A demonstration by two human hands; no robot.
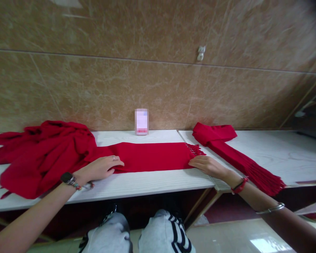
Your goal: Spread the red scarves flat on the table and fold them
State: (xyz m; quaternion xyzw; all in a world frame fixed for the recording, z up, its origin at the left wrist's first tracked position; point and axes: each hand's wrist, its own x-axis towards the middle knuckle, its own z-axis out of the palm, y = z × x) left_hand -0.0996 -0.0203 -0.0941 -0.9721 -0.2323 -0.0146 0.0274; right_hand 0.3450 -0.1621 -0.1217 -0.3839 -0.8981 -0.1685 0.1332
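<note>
A red scarf (152,157) lies flat in a folded strip on the white table, its short fringe pointing right. My left hand (101,168) rests on the strip's left part, fingers stretched over the cloth and thumb apart near the front edge, where small wrinkles show. At the fringed end, my right hand (206,166) has its fingers together on the front corner of the scarf; its thumb is hidden. Left of the strip is a large crumpled heap of red cloth (50,154), touching it; whether they are one piece I cannot tell.
Another red scarf (231,151), folded over and fringed, lies to the right, its fringe at the front edge. A blurred phone-like object (141,122) stands against the brown marbled wall (94,88). A seam divides the white table (158,182). My knees are below its edge.
</note>
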